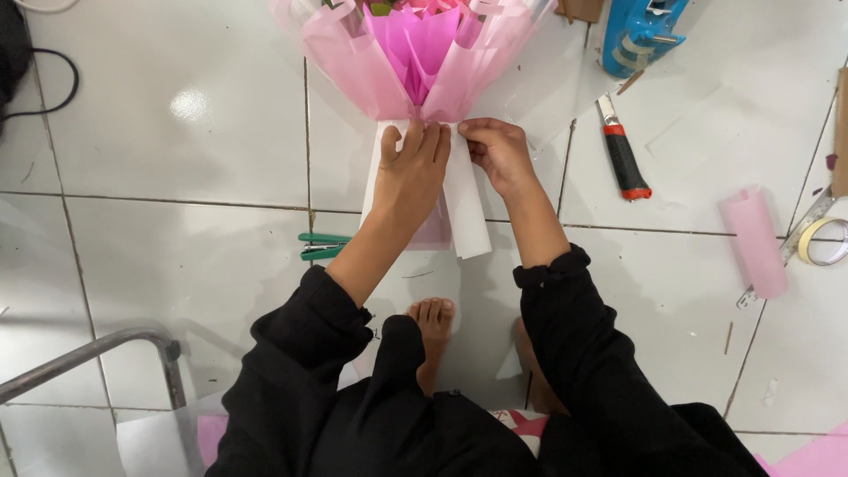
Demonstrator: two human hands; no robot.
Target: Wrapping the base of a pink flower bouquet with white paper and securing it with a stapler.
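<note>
At the far left we see a grey metal frame [88, 353] low over the white tiled floor [177, 221], and a black cable [62, 84] curling near the top corner. A little further in, green-handled scissors [322, 246] lie on the tiles just beside our left forearm.

Our left hand [411, 172] rests flat on the white wrapped stem [464, 199] of the bouquet [415, 53], fingers stretched out and close together, pressing the paper down just below where the pink wrapping gathers. It presses rather than grips. The bouquet lies on the floor ahead of us, its pink sheets fanning away from us and the white stem pointing back toward our bare feet [433, 331].

Our right hand [499, 155] sits at the stem's right edge, touching it, fingers curled in and pinching the paper at the gathered neck.

Further right lie a red-and-black utility knife [623, 155], a blue tape dispenser [640, 35], a roll of pink paper [755, 238] and a ring of clear tape [823, 243].
</note>
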